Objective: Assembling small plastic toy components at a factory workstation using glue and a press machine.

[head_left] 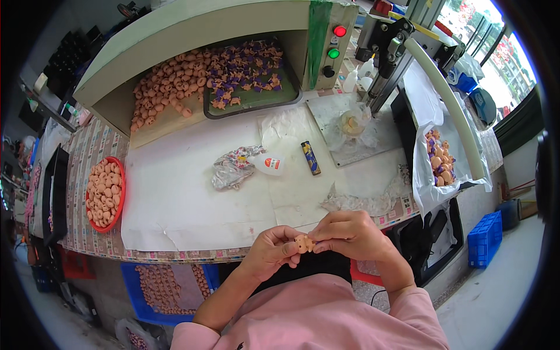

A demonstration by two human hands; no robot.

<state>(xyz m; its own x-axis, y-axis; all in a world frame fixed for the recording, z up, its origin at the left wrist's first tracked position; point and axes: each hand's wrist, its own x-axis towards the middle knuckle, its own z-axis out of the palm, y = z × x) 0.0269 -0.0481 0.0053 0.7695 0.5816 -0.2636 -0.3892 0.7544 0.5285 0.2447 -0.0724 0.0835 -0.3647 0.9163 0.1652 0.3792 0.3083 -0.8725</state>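
Note:
Close to my body, just past the table's front edge, my left hand (272, 252) pinches a small peach-coloured toy head (301, 242) with dark spots on it. My right hand (349, 234) closes its fingertips on the right side of the same piece, where a smaller peach part shows. Whether the two parts are joined cannot be made out. Ahead on the white work sheet (186, 210) lie a white glue bottle (270, 164) on its side, a crumpled patterned bag (232, 168) and a dark blue and yellow tube (311, 158).
At the back, a boxy machine (198, 29) shelters a heap of peach heads (169, 81) and a black tray (251, 111) of purple-and-peach figures. A red basket (121, 204) of heads stands left. At right are a lever press (388, 58) and a lined box (420, 175) of toys.

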